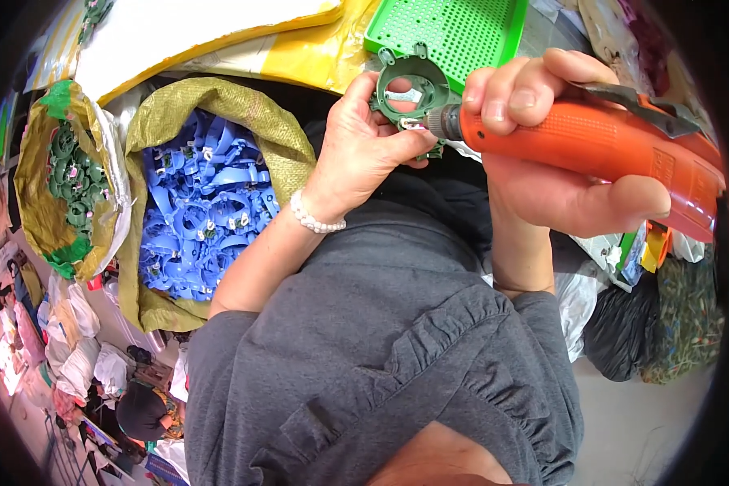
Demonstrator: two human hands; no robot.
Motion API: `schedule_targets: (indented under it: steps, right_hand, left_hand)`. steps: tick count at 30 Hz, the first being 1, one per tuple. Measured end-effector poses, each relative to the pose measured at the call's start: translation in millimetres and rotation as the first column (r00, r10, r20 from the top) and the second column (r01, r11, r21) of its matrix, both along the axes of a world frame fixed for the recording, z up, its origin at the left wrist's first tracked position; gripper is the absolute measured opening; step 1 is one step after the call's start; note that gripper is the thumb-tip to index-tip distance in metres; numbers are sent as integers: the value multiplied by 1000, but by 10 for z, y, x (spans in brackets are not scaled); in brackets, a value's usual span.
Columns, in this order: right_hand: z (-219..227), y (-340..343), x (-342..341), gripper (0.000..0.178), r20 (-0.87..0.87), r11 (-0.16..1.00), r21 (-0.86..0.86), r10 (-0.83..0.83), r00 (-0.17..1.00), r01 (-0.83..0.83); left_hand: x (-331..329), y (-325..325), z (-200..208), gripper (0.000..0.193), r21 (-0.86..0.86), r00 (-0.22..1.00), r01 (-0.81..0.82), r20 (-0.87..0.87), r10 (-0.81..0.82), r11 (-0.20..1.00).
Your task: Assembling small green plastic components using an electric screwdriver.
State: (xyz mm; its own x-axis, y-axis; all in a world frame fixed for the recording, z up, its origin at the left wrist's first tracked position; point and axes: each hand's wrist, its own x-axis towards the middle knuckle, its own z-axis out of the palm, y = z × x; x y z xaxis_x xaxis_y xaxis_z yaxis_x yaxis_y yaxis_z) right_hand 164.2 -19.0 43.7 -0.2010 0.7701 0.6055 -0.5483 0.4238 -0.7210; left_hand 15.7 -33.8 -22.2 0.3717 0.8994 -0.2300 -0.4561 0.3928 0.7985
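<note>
My left hand [352, 150] is closed round a dark green plastic ring-shaped part [436, 85], which has small lugs on its rim and a wide round opening. An orange electric screwdriver [579, 138] lies across my right hand [535, 194], with the fingers wrapped over its top and the thumb along its lower side. The tool's dark nose points left at the lower edge of the green part, close to my left thumb. A small pale piece shows there; whether the bit touches a screw I cannot tell.
To the left stands an open woven sack [300, 146] full of blue plastic parts [206, 215]. Beside it, another sack [32, 190] holds green parts [77, 178]. A bright green perforated tray [445, 32] lies beyond my hands. Black bags [624, 324] sit at the right. A person [146, 409] is at lower left.
</note>
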Motion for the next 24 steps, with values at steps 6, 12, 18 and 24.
schedule_targets:
  steps: [6, 12, 18, 24]
  right_hand:
    - [-98, 20, -16, 96, -3, 1000, -11, 1, 1000, -1]
    - [-165, -16, -51, 96, -37, 997, -51, -60, 998, 58]
    - [-187, -85, -85, 96, 32, 987, -3, -158, 987, 158]
    - [-241, -159, -56, 92, 5, 995, -37, -90, 996, 90]
  left_hand:
    - [-16, -4, -22, 48, -6, 1000, -3, 3, 3, 1000]
    - [7, -11, -12, 47, 5, 1000, -12, 8, 12, 1000]
    - [44, -49, 36, 44, 10, 995, -72, -73, 72, 997]
    - [102, -103, 46, 44, 1, 987, -133, -93, 132, 991]
